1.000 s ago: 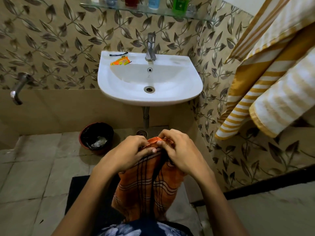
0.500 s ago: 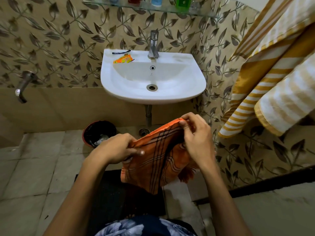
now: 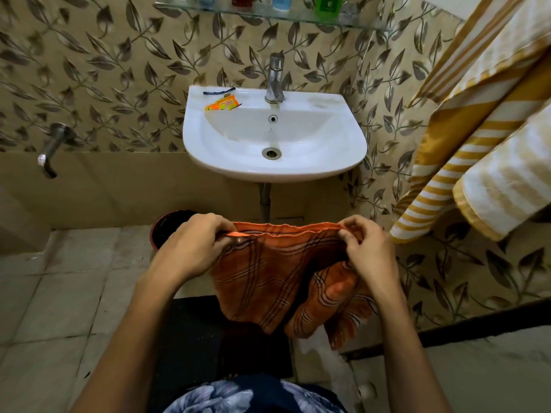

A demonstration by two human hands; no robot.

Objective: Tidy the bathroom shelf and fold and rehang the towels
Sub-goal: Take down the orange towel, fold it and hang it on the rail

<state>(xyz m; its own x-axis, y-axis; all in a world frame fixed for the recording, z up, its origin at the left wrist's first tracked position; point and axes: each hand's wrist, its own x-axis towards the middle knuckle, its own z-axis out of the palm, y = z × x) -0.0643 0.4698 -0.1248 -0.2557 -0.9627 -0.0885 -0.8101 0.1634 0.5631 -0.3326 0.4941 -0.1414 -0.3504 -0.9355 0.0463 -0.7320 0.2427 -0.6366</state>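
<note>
An orange towel (image 3: pixel 277 272) with dark check lines hangs in front of me, below the sink. My left hand (image 3: pixel 190 248) pinches its top edge at the left end. My right hand (image 3: pixel 366 251) pinches the same edge at the right end, so the edge is stretched level between them. The lower part hangs in loose folds, bunched under my right hand. A yellow and white striped towel (image 3: pixel 492 162) hangs on the right wall. The glass shelf (image 3: pixel 298 17) with several bottles runs along the top of the view.
A white sink (image 3: pixel 343 162) with a steel tap (image 3: pixel 275 79) is fixed to the leaf-patterned wall; an orange sachet (image 3: pixel 222 104) lies on its left rim. A dark bin (image 3: pixel 167 228) stands on the floor behind my left hand. A wall tap (image 3: pixel 50 150) sticks out at left.
My hands have moved apart along the orange towel's top edge, from touching each other to spread wide. The towel has opened from a narrow bunch into a stretched band.
</note>
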